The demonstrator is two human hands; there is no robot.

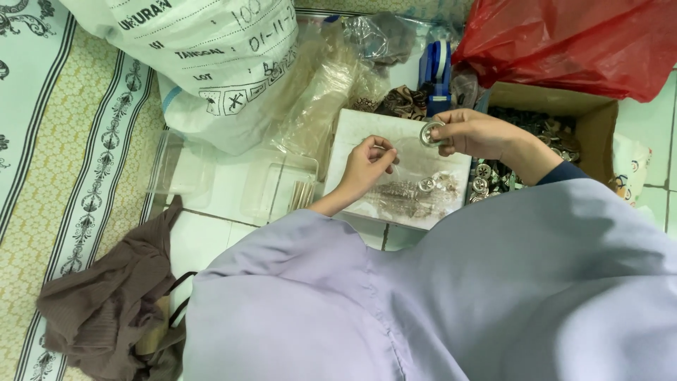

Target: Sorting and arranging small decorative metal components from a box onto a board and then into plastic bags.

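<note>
- Pinching a thin clear bag (412,159) at its top edge, the left hand (367,166) has its fingers closed narrow over the white board (352,130)
- the right hand (476,134) grips a round silver button (431,134) between thumb and fingers, just above the board's far right corner
- more silver buttons (423,187) lie in the bag near the board's near edge
- a cardboard box (599,123) of buttons sits touching the board's right edge, under a red bag (578,42)
- a white sack (204,63) stands beyond the board's far left corner
- brown cloth (106,303) lies well apart on the floor at left
</note>
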